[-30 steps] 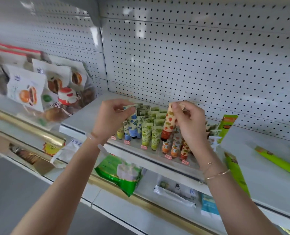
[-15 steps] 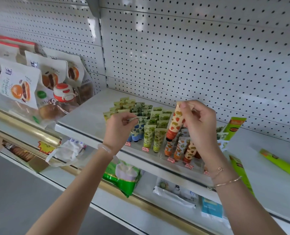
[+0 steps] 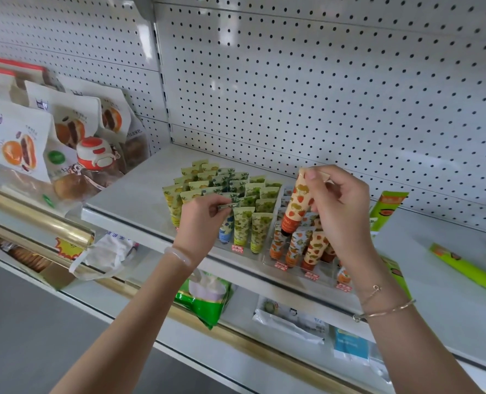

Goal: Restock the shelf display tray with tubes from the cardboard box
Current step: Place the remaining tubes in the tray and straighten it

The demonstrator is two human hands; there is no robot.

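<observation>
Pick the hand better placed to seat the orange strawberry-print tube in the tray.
Right: the right hand pinches the orange strawberry-print tube above the clear plastic tray's orange row; the left hand pinches a blue floral tube.

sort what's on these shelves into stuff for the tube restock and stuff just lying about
Job: strawberry tube pinched in the right hand; blue tube pinched by the left hand; green tubes standing in the display tray.
Lying about: snack bags on the left; green packet on the lower shelf; long green boxes on the right.
</observation>
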